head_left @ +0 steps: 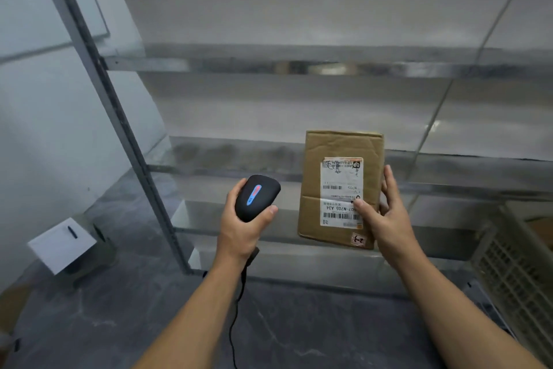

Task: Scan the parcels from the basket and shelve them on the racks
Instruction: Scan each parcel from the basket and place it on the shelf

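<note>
Here, the right hand (386, 219) holds a flat brown cardboard parcel (344, 144) upright. The grip is a pinch: the thumb presses on the front face, and the fingers run up the parcel's right edge and behind it. The parcel stands mostly to the left of this hand and above it, with its face turned toward the viewer. A white shipping label (341, 189) with barcodes covers the middle of that face, and the thumb tip lies on the label's lower part. A small sticker (359, 239) sits at the bottom right corner.

The left hand (242, 228) is curled round a black handheld scanner (257, 196), with the thumb along its right side. A blue and red strip glows on the scanner's top. The scanner is just left of the parcel, not touching it. Its black cable (236, 317) hangs down past the forearm.

Behind both hands is a grey metal rack (119, 129) with shelves. The parcel is in front of a low shelf (239, 156); it is unclear whether it touches one. A pale slatted basket (514, 255) stands at the right edge. A white-topped box (61, 244) sits on the dark floor (299, 338) at left.
</note>
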{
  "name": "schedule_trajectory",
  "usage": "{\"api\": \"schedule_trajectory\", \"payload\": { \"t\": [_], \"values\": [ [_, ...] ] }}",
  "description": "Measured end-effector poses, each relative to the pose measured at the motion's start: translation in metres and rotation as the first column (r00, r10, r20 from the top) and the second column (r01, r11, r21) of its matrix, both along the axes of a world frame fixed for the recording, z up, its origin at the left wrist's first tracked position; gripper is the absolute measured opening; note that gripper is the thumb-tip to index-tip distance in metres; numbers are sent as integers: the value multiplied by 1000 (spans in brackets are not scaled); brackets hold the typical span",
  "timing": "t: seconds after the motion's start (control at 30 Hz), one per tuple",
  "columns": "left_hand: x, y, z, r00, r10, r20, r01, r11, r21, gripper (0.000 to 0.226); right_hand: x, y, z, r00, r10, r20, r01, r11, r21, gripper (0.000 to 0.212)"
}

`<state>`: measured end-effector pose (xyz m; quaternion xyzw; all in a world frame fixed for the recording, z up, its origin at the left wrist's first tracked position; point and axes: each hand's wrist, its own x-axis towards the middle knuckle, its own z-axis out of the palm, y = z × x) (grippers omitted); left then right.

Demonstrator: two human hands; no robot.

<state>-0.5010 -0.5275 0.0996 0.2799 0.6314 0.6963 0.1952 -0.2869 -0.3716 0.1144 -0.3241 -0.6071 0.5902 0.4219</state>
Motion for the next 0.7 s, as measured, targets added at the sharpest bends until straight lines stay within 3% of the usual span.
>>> {"api": "schedule_trajectory", "payload": {
  "t": [0.3, 0.7],
  "values": [
    [-23, -34, 59, 977, -5, -215, 24, 996, 85, 68, -27, -25, 59, 998, 46, -50, -39, 990, 132, 93],
    [-15, -48, 102, 980, -28, -197, 71, 974, 216, 66, -58, -31, 142, 957, 41, -287, 2, 989, 148, 89]
  ]
}}
